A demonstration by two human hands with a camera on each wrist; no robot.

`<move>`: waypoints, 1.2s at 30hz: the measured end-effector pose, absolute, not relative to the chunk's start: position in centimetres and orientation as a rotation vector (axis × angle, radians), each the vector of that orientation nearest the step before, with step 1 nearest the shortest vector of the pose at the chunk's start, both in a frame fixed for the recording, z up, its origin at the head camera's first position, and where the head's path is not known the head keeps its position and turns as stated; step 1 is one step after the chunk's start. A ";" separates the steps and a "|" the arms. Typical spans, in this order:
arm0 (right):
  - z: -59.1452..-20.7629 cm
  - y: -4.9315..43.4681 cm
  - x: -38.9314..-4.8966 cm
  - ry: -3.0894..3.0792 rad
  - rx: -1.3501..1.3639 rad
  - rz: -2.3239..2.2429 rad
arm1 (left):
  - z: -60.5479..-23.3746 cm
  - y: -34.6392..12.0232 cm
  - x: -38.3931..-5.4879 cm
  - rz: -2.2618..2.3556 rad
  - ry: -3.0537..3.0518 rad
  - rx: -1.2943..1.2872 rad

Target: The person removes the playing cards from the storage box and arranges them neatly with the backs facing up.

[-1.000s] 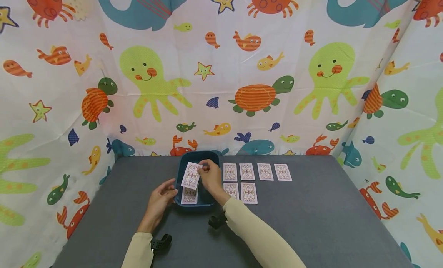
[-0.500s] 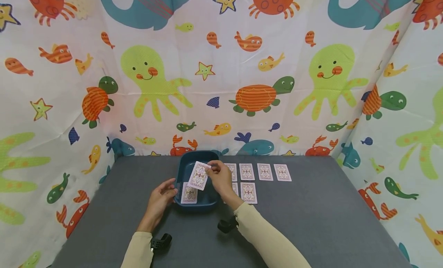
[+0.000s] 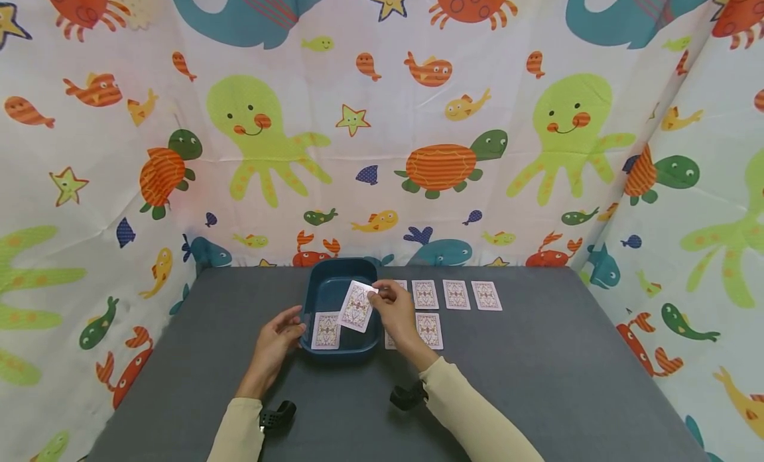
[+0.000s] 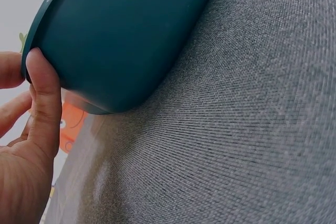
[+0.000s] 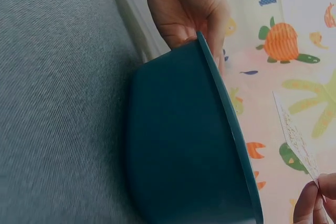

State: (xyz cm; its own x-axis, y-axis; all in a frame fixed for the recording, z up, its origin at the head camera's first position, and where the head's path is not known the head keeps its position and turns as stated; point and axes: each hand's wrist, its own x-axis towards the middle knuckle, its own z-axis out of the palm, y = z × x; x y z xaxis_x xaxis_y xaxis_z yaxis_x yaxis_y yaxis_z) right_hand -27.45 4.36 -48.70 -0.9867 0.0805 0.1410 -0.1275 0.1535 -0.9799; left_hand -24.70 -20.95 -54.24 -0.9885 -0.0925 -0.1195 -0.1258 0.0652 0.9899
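Note:
A dark teal plastic tub (image 3: 344,358) stands on the table. My left hand (image 3: 276,339) holds its left rim, thumb outside and fingers over the edge, as the left wrist view shows with the tub's wall (image 4: 115,35). Between thumb and fingers my right hand (image 3: 398,316) pinches a playing card (image 3: 356,306) by its upper right corner. That card is tilted, patterned back up, over the tub's right part; the right wrist view shows the card (image 5: 296,137) above rim height. A second playing card (image 3: 325,331) lies back up inside the tub, at the front left.
Right of the tub, playing cards lie back up in two rows, such as one far-row card (image 3: 456,295) and one near-row card (image 3: 430,331). My right hand partly covers the leftmost ones. Behind the grey table (image 3: 537,369) hangs a sea-animal curtain (image 3: 358,150).
My right hand has moved the pinched card rightward across the tub, uncovering more of the card inside. The left hand stays on the rim.

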 end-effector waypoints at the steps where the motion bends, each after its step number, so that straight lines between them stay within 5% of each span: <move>1: -48.7 4.6 -27.4 -2.253 0.043 1.949 | -54.3 -20.9 -24.7 2.122 2.273 -0.231; 36: -51.2 15.1 -26.3 -2.311 -0.125 1.794 | -54.0 -20.9 -24.6 2.117 2.280 -0.236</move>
State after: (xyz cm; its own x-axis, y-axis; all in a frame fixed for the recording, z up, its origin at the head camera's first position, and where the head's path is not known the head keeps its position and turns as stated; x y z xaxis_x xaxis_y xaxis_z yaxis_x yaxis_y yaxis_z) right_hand -26.31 15.05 -51.20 -0.9737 0.1963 0.1159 -0.0636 0.2544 -0.9650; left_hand -24.61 -20.88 -54.04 -0.9884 -0.0959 -0.1180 -0.1247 0.0682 0.9898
